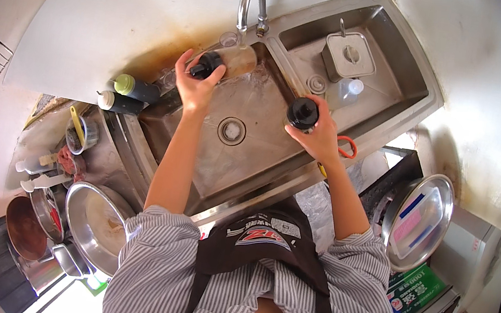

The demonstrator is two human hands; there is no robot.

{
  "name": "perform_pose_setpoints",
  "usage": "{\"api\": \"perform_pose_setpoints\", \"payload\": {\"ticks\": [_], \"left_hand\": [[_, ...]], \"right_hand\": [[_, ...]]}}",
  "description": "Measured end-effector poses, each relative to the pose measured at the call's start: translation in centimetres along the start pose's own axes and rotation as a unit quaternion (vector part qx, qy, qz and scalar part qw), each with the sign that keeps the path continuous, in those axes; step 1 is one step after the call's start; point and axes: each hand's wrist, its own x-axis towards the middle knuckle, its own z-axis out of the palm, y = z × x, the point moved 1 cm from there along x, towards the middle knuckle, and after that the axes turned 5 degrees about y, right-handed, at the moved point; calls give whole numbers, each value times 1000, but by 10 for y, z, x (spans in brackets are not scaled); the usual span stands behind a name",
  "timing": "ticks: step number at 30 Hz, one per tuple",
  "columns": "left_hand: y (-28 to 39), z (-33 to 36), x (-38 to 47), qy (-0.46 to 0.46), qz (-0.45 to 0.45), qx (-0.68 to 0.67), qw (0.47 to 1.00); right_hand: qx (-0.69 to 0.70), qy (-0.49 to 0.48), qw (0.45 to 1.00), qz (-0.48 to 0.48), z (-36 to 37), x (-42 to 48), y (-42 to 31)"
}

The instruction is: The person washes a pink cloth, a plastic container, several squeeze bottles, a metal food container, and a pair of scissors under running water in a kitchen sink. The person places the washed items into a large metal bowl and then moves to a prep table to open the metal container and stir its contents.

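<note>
My left hand (196,86) grips a see-through bottle (243,61) by its black top (208,64), tilted over the left steel sink basin (234,168). The bottle's clear end lies below the curved chrome faucet (250,4), and the metal under it looks wet. In my right hand (321,136) is a second black-topped container (304,114), held top up above the basin's right side; my fingers and the lid hide most of its body. Between the hands, lower down, is the round drain (232,131). A small clear cup (229,39) stands behind the bottle on the ledge.
The right basin (403,90) holds a lidded steel container (351,57) and a clear bottle (350,89). Two squeeze bottles (130,87) lie at the left rim. An orange handle (349,147) hangs by the front edge. Steel bowls (95,223) stand left; another bowl (448,207) stands right.
</note>
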Motion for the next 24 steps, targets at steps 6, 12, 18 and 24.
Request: {"api": "perform_pose_setpoints", "payload": {"ticks": [6,12,18,24], "left_hand": [[22,-35,-42,-124,266,450,843],[38,16,-92,-163,383,464,782],[72,143,-214,-274,341,209,875],[26,293,-430,-527,241,94,810]], "right_hand": [[-69,30,995,-60,22,-12,6],[46,192,980,-19,-18,-51,14],[-2,347,936,-57,-176,-116,30],[-136,465,874,44,-369,-272,126]]}}
